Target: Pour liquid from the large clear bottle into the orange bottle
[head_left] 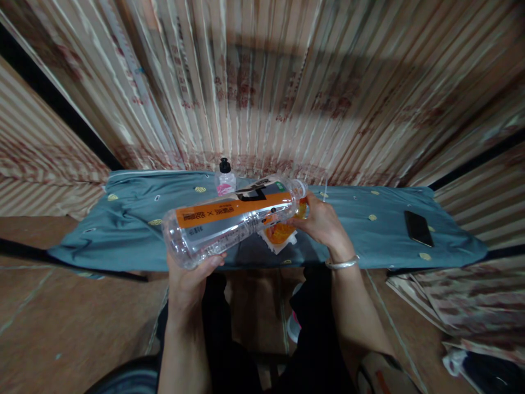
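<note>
A large clear plastic bottle with an orange and silver label lies nearly sideways in the air, its uncapped-looking mouth to the right and slightly higher. My left hand supports it from below near the base, thumb along its side. At the neck end, my right hand, wearing a silver bangle, has its thumb and fingers curled around the neck; the fingertips are partly hidden. Behind and below the bottle, an amber see-through object rests on white paper; the bottle covers much of it.
The narrow surface is covered with a blue-grey patterned cloth. A small bottle with a black cap stands behind the large one. A dark phone lies to the right. Striped curtains hang behind, with dark poles at the sides.
</note>
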A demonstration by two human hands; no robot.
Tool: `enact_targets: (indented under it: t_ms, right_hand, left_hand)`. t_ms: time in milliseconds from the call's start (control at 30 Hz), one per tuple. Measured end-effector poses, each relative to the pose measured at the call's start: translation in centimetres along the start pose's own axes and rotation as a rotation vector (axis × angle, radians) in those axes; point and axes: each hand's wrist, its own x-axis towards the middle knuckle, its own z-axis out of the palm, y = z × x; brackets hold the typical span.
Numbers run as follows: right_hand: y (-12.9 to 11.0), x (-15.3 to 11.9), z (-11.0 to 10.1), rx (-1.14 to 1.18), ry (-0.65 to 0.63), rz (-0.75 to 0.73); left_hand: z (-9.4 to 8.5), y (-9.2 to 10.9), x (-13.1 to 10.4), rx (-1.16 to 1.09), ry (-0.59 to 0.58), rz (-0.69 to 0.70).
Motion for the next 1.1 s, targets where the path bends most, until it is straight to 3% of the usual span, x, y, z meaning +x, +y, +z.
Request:
enact_targets:
  t_ms: [733,1100]
  right_hand:
    - [-0.22,0.07,-0.27,0.015,-0.021,0.025]
    - [-0.01,0.02,-0.11,0.008,-0.006,0.022]
  left_hand:
    - [0.91,0.91,0.22,-0.028,0.028,0.013]
    - [0.33,0.44,0.06,0.000,0.012,-0.012]
